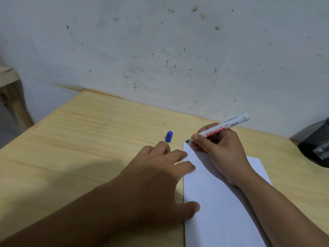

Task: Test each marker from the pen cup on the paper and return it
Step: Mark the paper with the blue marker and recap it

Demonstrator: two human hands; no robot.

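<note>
My right hand (218, 148) grips a white marker (226, 126) with red lettering, uncapped, its dark tip down at the top left corner of the white paper (213, 202). My left hand (160, 175) lies flat with fingers spread, its fingertips and thumb pressing on the paper's left edge. The marker's blue cap (168, 136) stands on the wooden table (80, 139) just beyond my left fingers, apart from them. A black mesh pen cup (316, 145) sits at the right edge of view, partly cut off; its contents are hidden.
A stained white wall rises right behind the table. A wooden frame piece (10, 90) shows at the far left beyond the table's corner. Bare wood spreads to the left of the paper.
</note>
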